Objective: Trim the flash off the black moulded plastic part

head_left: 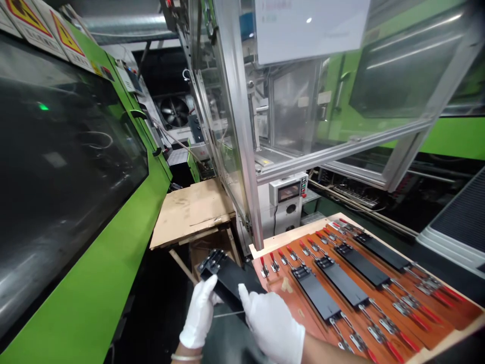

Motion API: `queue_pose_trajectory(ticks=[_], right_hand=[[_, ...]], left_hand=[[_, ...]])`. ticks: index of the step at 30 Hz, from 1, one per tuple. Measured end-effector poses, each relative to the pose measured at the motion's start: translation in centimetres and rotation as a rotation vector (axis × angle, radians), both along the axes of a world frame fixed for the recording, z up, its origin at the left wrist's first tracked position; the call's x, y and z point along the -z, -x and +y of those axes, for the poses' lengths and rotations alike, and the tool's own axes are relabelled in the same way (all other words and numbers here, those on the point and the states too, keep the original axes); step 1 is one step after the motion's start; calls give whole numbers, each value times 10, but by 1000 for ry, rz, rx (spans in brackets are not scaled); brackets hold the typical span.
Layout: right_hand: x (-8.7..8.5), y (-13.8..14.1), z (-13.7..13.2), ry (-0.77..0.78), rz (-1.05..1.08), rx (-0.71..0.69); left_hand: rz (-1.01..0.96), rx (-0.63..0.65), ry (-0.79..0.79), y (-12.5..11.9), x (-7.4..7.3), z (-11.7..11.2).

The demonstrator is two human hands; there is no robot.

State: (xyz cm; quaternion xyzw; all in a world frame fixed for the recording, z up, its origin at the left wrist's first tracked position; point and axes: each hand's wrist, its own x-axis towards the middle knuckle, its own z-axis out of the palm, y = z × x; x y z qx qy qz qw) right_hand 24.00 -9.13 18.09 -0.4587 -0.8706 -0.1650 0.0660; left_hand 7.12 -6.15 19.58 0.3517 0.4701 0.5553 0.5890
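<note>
A long black plastic panel (229, 283), with raised fittings at its far end, is held tilted in front of me. My left hand (200, 311), in a white glove, is closed on its left edge with the thumb on top. My gloved right hand (271, 323) grips the near right part, its index finger lying along the panel's surface; the other fingers are partly hidden. To the right, several similar black panels (316, 292) lie in rows on an orange-brown fixture board (301, 313). Red-handled toggle clamps (382, 333) stand at both ends of these panels.
A green machine (125, 253) with a dark window runs along my left. Ahead are a cardboard-covered table (193, 207) and a clear-panelled enclosure with an aluminium post (242, 126). A control box (290, 191) sits beneath it. At right stands a grey ribbed object (458, 227).
</note>
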Motion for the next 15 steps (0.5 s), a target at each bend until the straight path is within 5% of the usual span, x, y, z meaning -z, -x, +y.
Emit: queue_pose_trajectory(ticks=[4,10,15], right_hand=[[5,2,-2,18,-39,27],[30,0,-5,12,-30,-46],[21,4,-7,191,168,112]], left_hand=[[126,27,83,-3,5,10],[-430,-100,215,-24,26,21],[-472,-120,213,-33,26,23]])
